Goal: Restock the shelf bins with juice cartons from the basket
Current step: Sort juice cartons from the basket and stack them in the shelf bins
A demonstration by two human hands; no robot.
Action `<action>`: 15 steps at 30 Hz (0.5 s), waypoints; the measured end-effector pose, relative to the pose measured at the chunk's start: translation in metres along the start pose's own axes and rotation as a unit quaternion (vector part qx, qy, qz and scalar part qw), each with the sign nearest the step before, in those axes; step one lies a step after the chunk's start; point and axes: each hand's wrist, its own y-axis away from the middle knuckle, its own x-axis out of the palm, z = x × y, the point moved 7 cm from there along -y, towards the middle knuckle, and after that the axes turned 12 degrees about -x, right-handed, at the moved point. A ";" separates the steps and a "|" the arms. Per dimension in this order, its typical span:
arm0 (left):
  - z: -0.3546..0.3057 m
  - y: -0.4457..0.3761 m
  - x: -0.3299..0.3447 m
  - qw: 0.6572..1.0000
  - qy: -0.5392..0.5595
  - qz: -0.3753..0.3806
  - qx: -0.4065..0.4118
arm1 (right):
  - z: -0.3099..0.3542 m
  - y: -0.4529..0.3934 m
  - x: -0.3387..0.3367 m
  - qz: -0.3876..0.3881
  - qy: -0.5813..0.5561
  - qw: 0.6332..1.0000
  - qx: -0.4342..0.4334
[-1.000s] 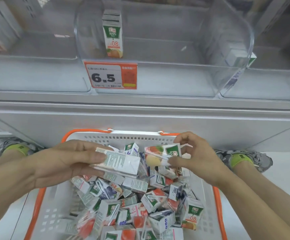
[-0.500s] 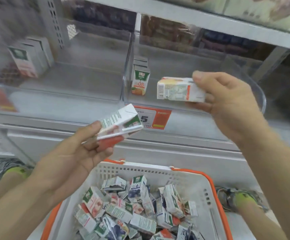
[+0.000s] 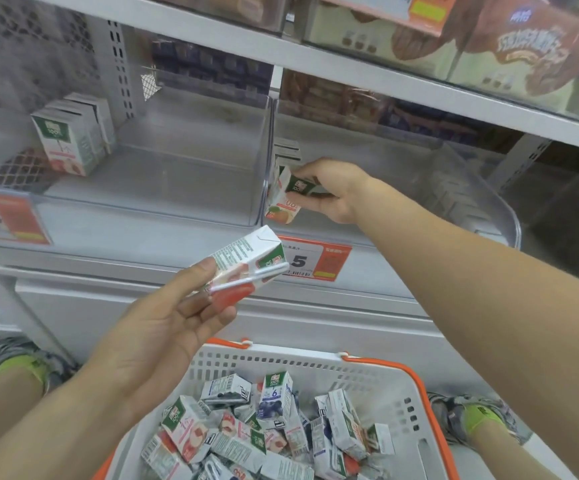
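Now right hand (image 3: 336, 192) fingers pinch boxy carton (image 3: 286, 199) inside clear bin (image 3: 482, 188); left hand (image 3: 163, 323) grips another (image 3: 243, 268).

Right hand (image 3: 333, 190) grips an orange-label carton (image 3: 286, 199) inside the clear shelf bin (image 3: 482, 216); left hand (image 3: 163, 323) holds a red-label carton (image 3: 246, 265) above the basket (image 3: 367, 379) of cartons.

A single wide-angle view, worn on the person's head, looks forward and down. It faces the grey metal shelf (image 3: 315, 299) head-on at close range, with the clear plastic shelf bins (image 3: 191, 188) in the upper half and the white plastic basket with orange rim (image 3: 315, 362) directly below at the bottom edge. Both forearms enter from the lower corners. Straight edges bow toward the frame's borders.
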 end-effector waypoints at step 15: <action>-0.024 0.016 0.001 0.984 -0.036 0.004 0.172 | 0.054 0.077 -0.009 0.004 0.358 0.899 -0.254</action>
